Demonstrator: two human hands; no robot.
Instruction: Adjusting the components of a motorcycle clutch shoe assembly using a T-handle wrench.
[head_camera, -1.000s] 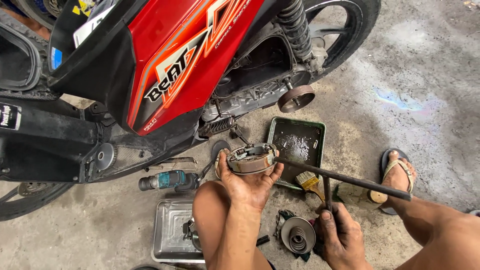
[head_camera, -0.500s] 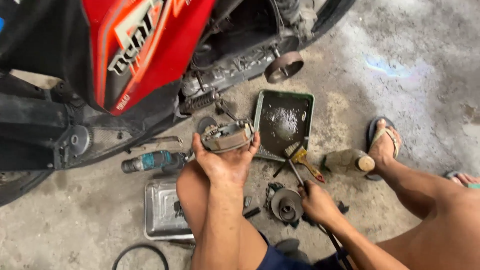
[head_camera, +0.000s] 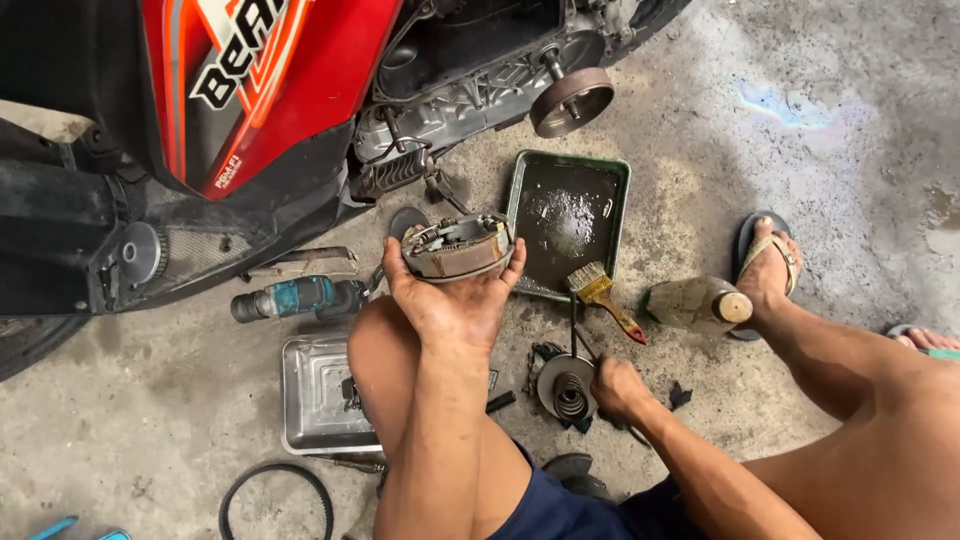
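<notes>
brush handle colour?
Red handle, yellow ferrule, on the brush lying at the green tray's corner; head view.

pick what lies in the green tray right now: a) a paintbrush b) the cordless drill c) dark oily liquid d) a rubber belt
c: the green tray holds only a dark, shiny liquid; the paintbrush lies on the floor by its lower edge, the rubber belt and the cordless drill lie on the floor to the left.

Single head-worn view, set above the seated person, facing steeply down and forward at the concrete floor (head_camera: 850, 130). Close range: forearms fill the lower frame, red scooter (head_camera: 280, 90) spans the top.
</notes>
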